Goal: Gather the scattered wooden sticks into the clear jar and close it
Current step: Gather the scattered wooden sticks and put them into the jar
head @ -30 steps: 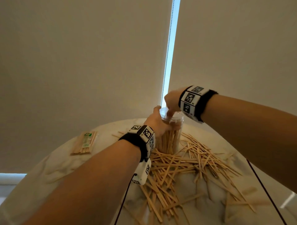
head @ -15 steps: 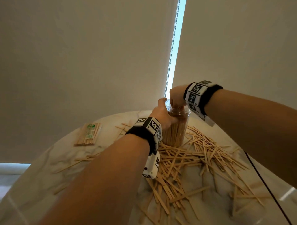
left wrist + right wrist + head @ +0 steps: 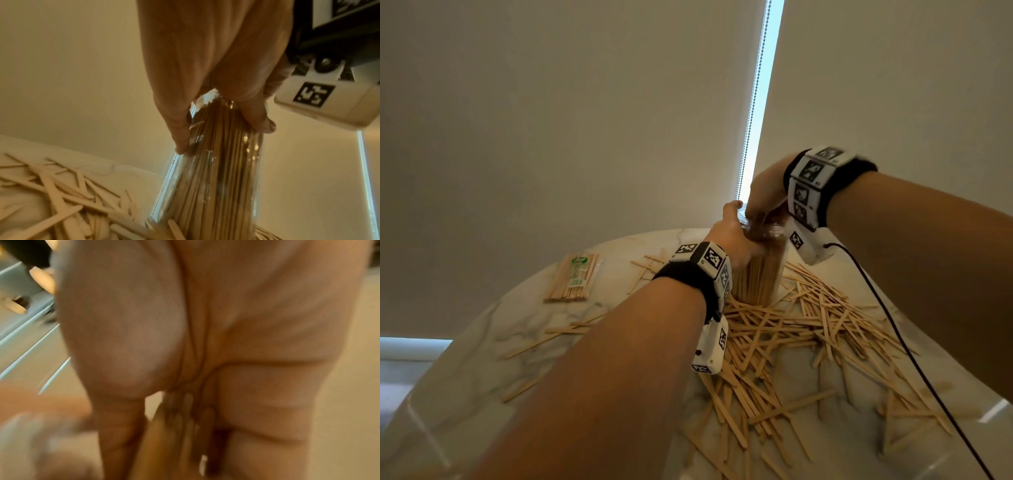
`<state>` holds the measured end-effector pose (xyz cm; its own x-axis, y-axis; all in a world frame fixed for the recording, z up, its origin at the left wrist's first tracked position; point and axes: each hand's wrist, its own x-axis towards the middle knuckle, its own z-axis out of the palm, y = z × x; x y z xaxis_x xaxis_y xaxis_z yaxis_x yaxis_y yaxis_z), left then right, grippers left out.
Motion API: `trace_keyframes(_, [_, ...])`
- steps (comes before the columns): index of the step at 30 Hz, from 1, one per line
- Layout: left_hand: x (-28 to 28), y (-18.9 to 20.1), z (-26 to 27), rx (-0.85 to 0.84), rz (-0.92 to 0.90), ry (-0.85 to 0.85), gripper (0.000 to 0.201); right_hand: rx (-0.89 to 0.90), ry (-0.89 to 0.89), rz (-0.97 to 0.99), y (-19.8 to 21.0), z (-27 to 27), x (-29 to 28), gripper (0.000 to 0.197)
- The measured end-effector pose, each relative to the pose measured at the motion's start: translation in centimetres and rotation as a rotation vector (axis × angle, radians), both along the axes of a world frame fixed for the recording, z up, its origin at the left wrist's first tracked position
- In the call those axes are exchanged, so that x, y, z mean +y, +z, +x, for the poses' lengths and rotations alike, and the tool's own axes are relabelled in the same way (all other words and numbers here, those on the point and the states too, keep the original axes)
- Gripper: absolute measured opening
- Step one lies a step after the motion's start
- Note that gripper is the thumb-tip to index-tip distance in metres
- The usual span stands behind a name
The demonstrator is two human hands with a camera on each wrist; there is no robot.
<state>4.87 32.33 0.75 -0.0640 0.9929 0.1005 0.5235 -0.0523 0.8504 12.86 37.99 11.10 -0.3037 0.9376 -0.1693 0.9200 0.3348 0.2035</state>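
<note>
The clear jar stands upright on the marble table, packed with upright wooden sticks. My left hand grips the jar just below its rim, thumb on one side and fingers on the other, as the left wrist view shows. My right hand hovers over the jar's mouth with its fingers pointing down into it. In the blurred right wrist view, that hand pinches a few sticks. A big pile of scattered sticks lies in front and to the right of the jar.
A wrapped bundle of sticks lies at the table's back left. Stray sticks lie at the left. A black cable runs from my right wrist across the pile. Roller blinds hang close behind the table.
Both hands have stayed at the jar while the view swung down and left. My right wrist has lifted a little above the jar's mouth.
</note>
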Motion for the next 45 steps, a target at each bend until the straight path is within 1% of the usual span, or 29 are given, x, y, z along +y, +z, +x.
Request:
trace_keyframes(1, [0.0,0.0,-0.1,0.008,0.001,0.010,0.108,0.043,0.000,-0.049,0.4,0.0,0.5,0.024])
trace_keyframes(3, [-0.2,0.1,0.0,-0.010,0.002,0.014,0.108,0.106,0.006,-0.076,0.8,0.3,0.5,0.026])
trace_keyframes(4, [-0.4,0.2,0.0,-0.017,0.006,0.012,0.109,0.106,0.009,-0.052,0.9,0.3,0.5,0.026])
trace_keyframes(7, [-0.8,0.6,0.4,-0.018,-0.006,0.014,0.111,0.015,0.082,0.093,-0.2,1.3,0.4,0.027])
trace_keyframes(10, [-0.7,0.8,0.6,-0.016,-0.033,0.052,0.117,0.126,0.098,0.087,-0.6,2.3,-0.5,0.034])
trace_keyframes(11, [-0.9,1.0,0.7,0.000,-0.050,0.061,0.121,0.147,0.102,0.101,-0.3,2.7,-1.2,0.037])
trace_keyframes(13, [-2.0,1.5,0.6,0.059,-0.113,0.062,0.130,0.182,0.141,0.215,0.6,3.8,-3.0,0.044])
trace_keyframes(15, [-3.7,1.9,0.3,0.163,-0.156,0.072,0.132,0.272,0.198,0.321,1.3,5.2,-5.6,0.044])
trace_keyframes(16, [-4.8,2.0,0.0,0.235,-0.160,0.085,0.127,0.340,0.204,0.330,1.4,6.0,-6.8,0.041])
trace_keyframes(17, [-6.1,2.1,-0.3,0.307,-0.161,0.093,0.117,0.394,0.202,0.318,1.3,6.7,-8.1,0.038])
trace_keyframes(20, [-10.9,2.2,-1.6,0.494,-0.184,0.096,0.074,0.449,0.166,0.154,-1.0,8.7,-12.2,0.031])
trace_keyframes(22, [-14.3,2.0,-2.9,0.602,-0.221,0.092,0.047,0.408,0.149,0.013,-3.5,9.7,-15.2,0.029])
trace_keyframes(23, [-16.0,1.7,-3.8,0.651,-0.251,0.087,0.037,0.366,0.139,-0.051,-4.8,10.0,-16.6,0.030])
trace_keyframes(25, [-19.2,1.1,-5.8,0.735,-0.326,0.104,0.023,0.270,0.099,-0.195,-7.2,10.6,-19.3,0.034])
trace_keyframes(26, [-20.8,0.8,-6.8,0.773,-0.363,0.129,0.020,0.209,0.079,-0.271,-8.3,10.8,-20.7,0.038])
trace_keyframes(27, [-22.3,0.5,-7.9,0.818,-0.399,0.157,0.020,0.136,0.080,-0.321,-9.1,10.9,-22.0,0.040])
trace_keyframes(29, [-25.0,-0.2,-9.5,0.923,-0.468,0.204,0.024,-0.017,0.123,-0.322,-10.3,10.9,-24.6,0.043])
trace_keyframes(30, [-26.1,-0.7,-10.2,0.973,-0.504,0.218,0.028,-0.065,0.147,-0.283,-10.7,11.0,-25.7,0.042])
trace_keyframes(32, [-27.8,-1.8,-11.3,1.038,-0.557,0.239,0.032,-0.082,0.171,-0.231,-11.2,11.0,-27.2,0.034])
trace_keyframes(34, [-28.9,-2.7,-11.7,1.033,-0.553,0.274,0.029,-0.057,0.146,-0.213,-11.5,11.0,-28.1,0.028])
trace_keyframes(37, [-29.5,-3.5,-11.2,0.989,-0.506,0.300,0.023,0.035,0.112,-0.219,-11.2,10.9,-29.2,0.029])
trace_keyframes(39, [-29.5,-3.8,-10.5,0.984,-0.497,0.293,0.023,0.087,0.110,-0.232,-10.9,10.6,-29.9,0.025])
trace_keyframes(40, [-29.5,-4.0,-10.2,0.985,-0.502,0.286,0.023,0.076,0.115,-0.235,-10.6,10.4,-30.3,0.024])
trace_keyframes(42, [-29.4,-4.2,-9.6,0.976,-0.510,0.266,0.024,-0.008,0.129,-0.228,-10.4,10.0,-31.0,0.024])
trace_keyframes(44, [-29.1,-4.3,-9.0,0.957,-0.484,0.254,0.029,-0.081,0.133,-0.238,-10.3,10.0,-31.2,0.034])
trace_keyframes(45, [-28.8,-4.4,-8.7,0.925,-0.452,0.259,0.031,-0.071,0.121,-0.260,-10.4,10.1,-31.2,0.034])
